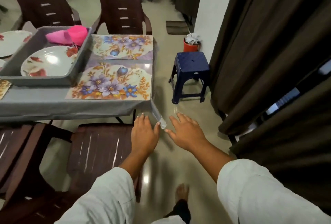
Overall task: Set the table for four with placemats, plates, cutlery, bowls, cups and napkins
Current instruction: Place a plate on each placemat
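Two floral placemats (111, 82) lie edge to edge on the bench (44, 103); left hand (144, 134) and right hand (186, 134) flank the hanging tablecloth corner (158, 117), each grip open, empty.

Left edge crops plate (12, 43) and placemat (4, 87); pink items (71, 35), perhaps cups, blurred.

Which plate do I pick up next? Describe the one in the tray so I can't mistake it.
Start at the table covered in grey cloth; a grey tray sits on it, left of the two floral placemats. The plate lies in the tray's near end, white with red flowers, pink cups behind it. Unlike the similar plate at far left, it sits inside the tray walls.
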